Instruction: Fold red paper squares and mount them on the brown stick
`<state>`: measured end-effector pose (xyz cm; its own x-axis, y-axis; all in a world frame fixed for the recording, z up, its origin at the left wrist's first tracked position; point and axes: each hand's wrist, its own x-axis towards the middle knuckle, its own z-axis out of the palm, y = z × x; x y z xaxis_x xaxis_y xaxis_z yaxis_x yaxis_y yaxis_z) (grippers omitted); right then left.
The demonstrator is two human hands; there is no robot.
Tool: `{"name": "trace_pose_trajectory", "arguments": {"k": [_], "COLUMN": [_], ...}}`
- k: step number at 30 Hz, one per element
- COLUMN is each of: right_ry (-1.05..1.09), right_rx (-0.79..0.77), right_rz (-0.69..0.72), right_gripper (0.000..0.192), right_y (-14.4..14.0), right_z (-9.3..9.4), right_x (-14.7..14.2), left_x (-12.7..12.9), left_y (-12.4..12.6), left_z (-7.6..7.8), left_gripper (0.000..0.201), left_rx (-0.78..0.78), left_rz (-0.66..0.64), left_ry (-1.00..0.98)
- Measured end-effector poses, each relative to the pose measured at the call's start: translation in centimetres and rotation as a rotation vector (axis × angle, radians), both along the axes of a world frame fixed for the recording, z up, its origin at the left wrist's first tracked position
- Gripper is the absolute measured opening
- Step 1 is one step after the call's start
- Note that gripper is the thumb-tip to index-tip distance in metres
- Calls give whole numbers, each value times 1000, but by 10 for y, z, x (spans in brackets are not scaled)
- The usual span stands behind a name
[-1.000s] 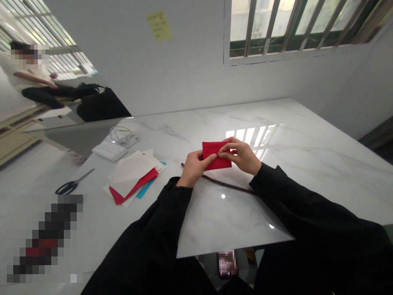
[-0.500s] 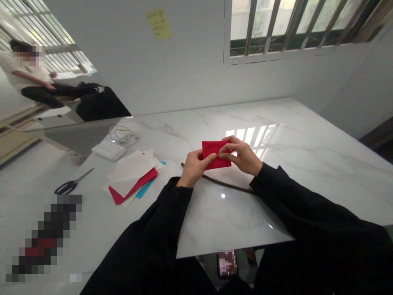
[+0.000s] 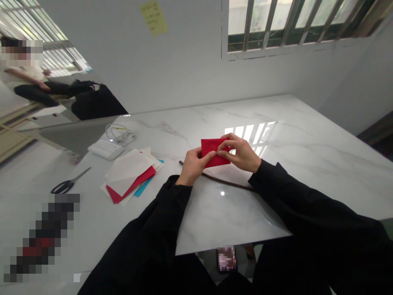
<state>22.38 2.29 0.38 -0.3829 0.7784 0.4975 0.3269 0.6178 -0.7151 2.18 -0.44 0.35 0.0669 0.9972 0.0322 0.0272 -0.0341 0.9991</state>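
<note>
A small red paper rectangle (image 3: 210, 144), perhaps a folded sheet or an envelope, is held above the marbled white table (image 3: 245, 221). My left hand (image 3: 194, 164) grips its left side, thumb on the front and fingers behind. My right hand (image 3: 242, 153) is closed at its right side, thumb and forefinger pinched near the paper's middle, close to my left thumb tip. Whatever lies between those fingertips is too small to make out. Below the hands a thin brown stick (image 3: 227, 182) lies on the table, partly hidden by my right sleeve.
To the left lies a stack of white, red and blue paper pieces (image 3: 130, 174). Black-handled scissors (image 3: 66, 186) and a white power strip (image 3: 106, 150) with a cable are farther left. A yellow note (image 3: 153, 18) is on the wall. Another person (image 3: 29, 78) sits at the far left.
The view has shifted slightly, so everything sits a little higher and to the left. Both hands keep the same hold on the red paper, with hardly any finger movement.
</note>
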Motion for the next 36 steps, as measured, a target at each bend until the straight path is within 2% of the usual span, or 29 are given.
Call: {"name": "trace_pose_trajectory", "arguments": {"k": [11, 25, 32, 36], "right_ry": [-26, 15, 86, 199], "right_rx": [-41, -97, -125, -167], "right_rz": [-16, -36, -33, -21], "right_gripper": [8, 8, 9, 19], "right_y": [0, -2, -2, -1], "right_z": [0, 2, 0, -1], "right_x": [0, -1, -3, -5], "left_x": [1, 0, 0, -1], "left_y": [2, 2, 1, 2], "left_z": [-3, 1, 0, -1], "left_gripper": [54, 54, 56, 59], "left_rx": [23, 7, 11, 26], "left_rz": [-1, -95, -88, -77], "left_ry": [6, -24, -22, -22]}}
